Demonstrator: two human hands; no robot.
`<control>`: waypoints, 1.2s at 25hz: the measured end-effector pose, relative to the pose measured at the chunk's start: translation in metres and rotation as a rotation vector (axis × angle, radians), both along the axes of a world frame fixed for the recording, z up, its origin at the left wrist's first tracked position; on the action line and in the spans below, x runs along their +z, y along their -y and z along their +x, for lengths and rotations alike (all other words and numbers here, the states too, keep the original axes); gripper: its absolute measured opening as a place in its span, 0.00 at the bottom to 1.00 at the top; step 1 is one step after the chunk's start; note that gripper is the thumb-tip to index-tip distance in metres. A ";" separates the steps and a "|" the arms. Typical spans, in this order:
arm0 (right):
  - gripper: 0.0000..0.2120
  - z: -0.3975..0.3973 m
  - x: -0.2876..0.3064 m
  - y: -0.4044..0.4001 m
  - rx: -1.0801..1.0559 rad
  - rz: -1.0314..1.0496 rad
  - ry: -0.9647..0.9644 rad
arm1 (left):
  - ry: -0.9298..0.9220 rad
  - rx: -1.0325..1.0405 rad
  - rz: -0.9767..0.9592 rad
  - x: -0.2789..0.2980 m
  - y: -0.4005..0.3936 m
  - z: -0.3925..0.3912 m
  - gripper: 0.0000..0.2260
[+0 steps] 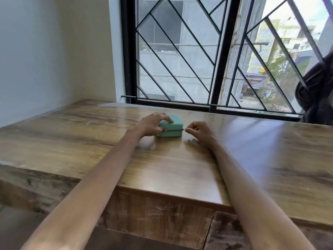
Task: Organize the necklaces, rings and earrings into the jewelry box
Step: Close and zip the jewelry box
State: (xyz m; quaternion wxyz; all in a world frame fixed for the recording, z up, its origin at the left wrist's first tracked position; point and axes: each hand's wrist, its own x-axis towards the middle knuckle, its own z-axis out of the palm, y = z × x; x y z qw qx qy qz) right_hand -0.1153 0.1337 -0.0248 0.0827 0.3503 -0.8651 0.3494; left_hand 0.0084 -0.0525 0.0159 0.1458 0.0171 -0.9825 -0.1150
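A small teal jewelry box sits closed on the wooden table, near the window side. My left hand grips the box from its left, fingers curled over the lid and thumb at the front. My right hand pinches the small metal zipper pull at the box's right front corner. No necklaces, rings or earrings are visible on the table.
A window with a black diagonal grille rises just behind the table. A dark bag or chair back stands at the far right. A plain wall lies to the left. The table's front edge is close to me.
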 end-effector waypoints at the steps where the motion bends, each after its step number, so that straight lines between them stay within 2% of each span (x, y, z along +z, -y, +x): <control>1: 0.05 0.001 0.001 0.001 0.019 0.000 -0.004 | -0.002 -0.020 0.032 -0.002 0.005 -0.004 0.17; 6: 0.03 0.011 0.003 0.004 0.089 -0.029 -0.044 | -0.218 0.068 0.186 -0.010 -0.004 -0.020 0.20; 9: 0.05 0.016 0.004 0.005 0.067 -0.050 -0.073 | -0.126 0.147 0.234 -0.006 -0.016 -0.027 0.08; 12: 0.06 0.018 0.003 0.008 0.063 -0.063 -0.058 | -0.127 0.254 0.215 -0.012 -0.029 -0.030 0.26; 14: 0.07 0.017 0.002 0.007 0.031 -0.052 -0.052 | -0.141 0.287 0.249 -0.013 -0.032 -0.034 0.29; 18: 0.08 0.013 0.006 -0.005 -0.101 -0.013 -0.057 | -0.084 0.198 0.284 -0.011 -0.023 -0.034 0.25; 21: 0.08 0.009 0.010 -0.014 -0.157 0.006 -0.059 | -0.055 0.064 0.415 -0.011 -0.009 -0.023 0.26; 23: 0.07 0.005 0.010 -0.018 -0.145 0.015 -0.058 | -0.020 -0.014 0.488 -0.010 0.003 -0.019 0.25; 26: 0.04 0.002 0.009 -0.016 -0.069 0.021 -0.072 | 0.019 -0.029 0.399 -0.009 0.016 -0.023 0.16; 28: 0.04 0.004 0.008 -0.012 0.016 -0.018 -0.093 | 0.002 0.002 0.347 -0.011 0.020 -0.028 0.17; 30: 0.07 0.008 0.008 -0.009 0.069 -0.044 -0.123 | -0.039 0.011 0.451 -0.010 0.015 -0.029 0.21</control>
